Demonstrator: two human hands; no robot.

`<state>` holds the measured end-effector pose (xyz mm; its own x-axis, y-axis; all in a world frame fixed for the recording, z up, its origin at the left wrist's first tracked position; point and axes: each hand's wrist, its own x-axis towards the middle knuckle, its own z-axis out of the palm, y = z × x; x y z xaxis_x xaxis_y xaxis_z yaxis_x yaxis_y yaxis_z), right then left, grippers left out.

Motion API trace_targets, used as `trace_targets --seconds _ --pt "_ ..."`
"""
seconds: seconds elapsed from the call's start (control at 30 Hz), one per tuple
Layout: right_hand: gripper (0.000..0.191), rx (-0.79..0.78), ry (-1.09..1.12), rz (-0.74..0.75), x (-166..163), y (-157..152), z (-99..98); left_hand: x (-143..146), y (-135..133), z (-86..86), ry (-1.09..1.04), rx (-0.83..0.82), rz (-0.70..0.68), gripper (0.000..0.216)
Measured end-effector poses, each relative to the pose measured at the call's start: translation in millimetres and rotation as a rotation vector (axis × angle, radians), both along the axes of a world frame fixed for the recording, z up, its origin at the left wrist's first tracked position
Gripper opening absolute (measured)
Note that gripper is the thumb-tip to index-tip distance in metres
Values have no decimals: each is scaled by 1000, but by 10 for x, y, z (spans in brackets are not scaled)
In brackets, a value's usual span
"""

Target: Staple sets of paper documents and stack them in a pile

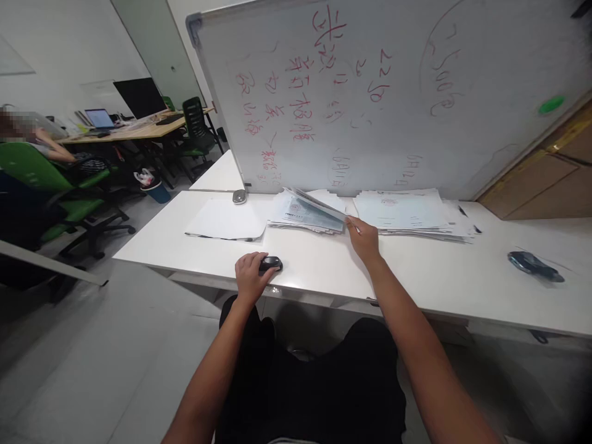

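My right hand pinches the right edge of some paper sheets lifted at a tilt over the left paper stack. A printed page with a seal-like mark shows beneath them. Near the table's front edge, my left hand is closed around the left end of a small black rounded object. Its exact kind is unclear, since the fingers cover part of it. To the right of my right hand lies a second paper stack, its printed top sheet facing up.
White sheets and a grey mouse-shaped object lie left on the white table. A dark object lies far right. Behind stand a whiteboard and cardboard boxes. A person sits on a green chair at left.
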<state>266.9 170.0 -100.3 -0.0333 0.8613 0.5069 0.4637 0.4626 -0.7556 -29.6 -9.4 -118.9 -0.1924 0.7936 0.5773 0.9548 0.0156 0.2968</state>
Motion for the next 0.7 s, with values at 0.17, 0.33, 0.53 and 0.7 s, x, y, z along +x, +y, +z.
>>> trace_targets --seconds 0.17,0.33,0.53,0.7 --pt "42 -5 66 5 -13 6 -14 -10 16 -30 23 65 -22 40" --pt "36 -8 60 15 -27 -21 13 -12 15 -33 25 80 -21 40" --pt "31 -22 -169 132 -45 -26 -3 -22 25 -48 20 82 -22 40" --pt "53 -39 -543 180 -102 -47 -11 -13 25 -44 16 69 -13 40"
